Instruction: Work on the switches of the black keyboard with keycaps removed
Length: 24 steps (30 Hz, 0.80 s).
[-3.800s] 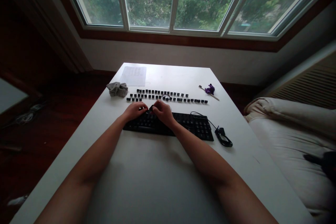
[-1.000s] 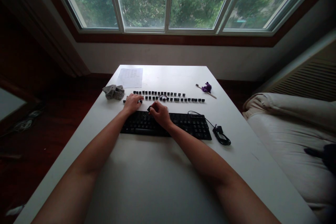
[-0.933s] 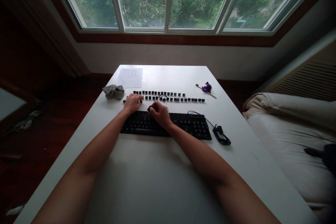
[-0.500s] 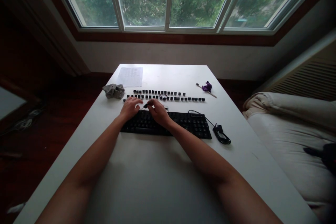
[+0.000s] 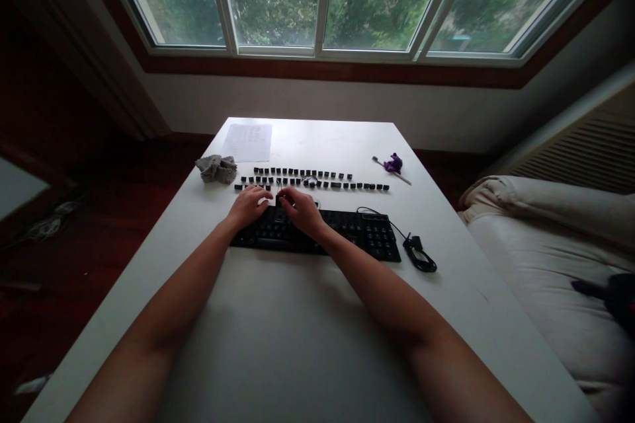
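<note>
A black keyboard point(image 5: 322, 248) lies across the white table. My right hand point(image 5: 301, 211) is above its upper left part, fingers pinched on a small black tool with thin wires, which looks like a keycap puller point(image 5: 278, 200). The wires point up and away from me. At the keyboard's upper left corner rests my left hand point(image 5: 248, 207), thumb apart from the curved fingers, with nothing visible in it. Behind both hands, loose black keycaps point(image 5: 336, 184) stand in rows. My fingers hide part of the keys and of the nearest row.
Coiled cable point(image 5: 421, 256) lies right of the keyboard. A grey cloth point(image 5: 217, 169) is at the left edge, near a paper sheet point(image 5: 247, 143). At the back right lie a purple cloth point(image 5: 393, 163) and a toothbrush point(image 5: 403, 178). A sofa point(image 5: 526, 264) stands right of the table.
The keycap puller in my right hand has turned from slanting toward my left hand to standing with its wires up. My left hand has hardly moved.
</note>
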Motion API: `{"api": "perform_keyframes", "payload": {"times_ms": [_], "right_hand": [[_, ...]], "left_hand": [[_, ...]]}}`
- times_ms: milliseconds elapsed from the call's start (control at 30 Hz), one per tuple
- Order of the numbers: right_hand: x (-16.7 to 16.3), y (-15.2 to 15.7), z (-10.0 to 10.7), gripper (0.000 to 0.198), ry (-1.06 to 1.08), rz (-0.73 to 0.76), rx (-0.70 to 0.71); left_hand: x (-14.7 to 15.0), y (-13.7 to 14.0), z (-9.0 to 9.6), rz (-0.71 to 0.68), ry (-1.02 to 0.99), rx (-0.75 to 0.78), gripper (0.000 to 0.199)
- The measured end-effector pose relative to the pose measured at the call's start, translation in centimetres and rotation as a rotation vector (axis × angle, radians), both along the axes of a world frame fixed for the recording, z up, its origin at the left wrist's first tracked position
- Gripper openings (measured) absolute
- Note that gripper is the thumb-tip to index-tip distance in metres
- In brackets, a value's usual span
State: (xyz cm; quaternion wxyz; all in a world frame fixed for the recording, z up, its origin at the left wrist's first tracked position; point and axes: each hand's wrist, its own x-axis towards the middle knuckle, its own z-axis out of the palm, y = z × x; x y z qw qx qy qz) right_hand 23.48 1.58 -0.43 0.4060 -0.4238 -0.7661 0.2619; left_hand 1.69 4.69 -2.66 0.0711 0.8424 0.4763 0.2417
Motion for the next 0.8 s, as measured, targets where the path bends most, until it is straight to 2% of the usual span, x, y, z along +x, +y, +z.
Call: {"api": "perform_keyframes", "payload": {"times_ms": [233, 467, 567, 667, 800], "right_hand": [[-0.8, -0.8, 0.4, 0.015, -0.115, -0.029, -0.018], [-0.7, -2.1, 2.6, 0.018, -0.425, 0.119, 0.127], [0.3, -1.6, 3.1, 0.017, -0.444, 0.193, 0.132], [1.4, -0.5, 2.9, 0.010, -0.337, 0.251, 0.030], [2.5, 1.1, 1.8, 0.007, -0.035, 0.329, -0.267]], "left_hand": [[-0.1, 0.1, -0.2, -0.005, 0.015, 0.019, 0.019], [-0.3, 0.2, -0.4, 0.006, 0.015, -0.009, 0.019], [-0.3, 0.1, -0.4, 0.008, -0.005, -0.010, 0.019], [-0.2, 0.0, -0.4, 0.013, -0.010, -0.003, 0.019], [-0.2, 0.0, -0.4, 0.016, -0.007, -0.004, 0.019]]}}
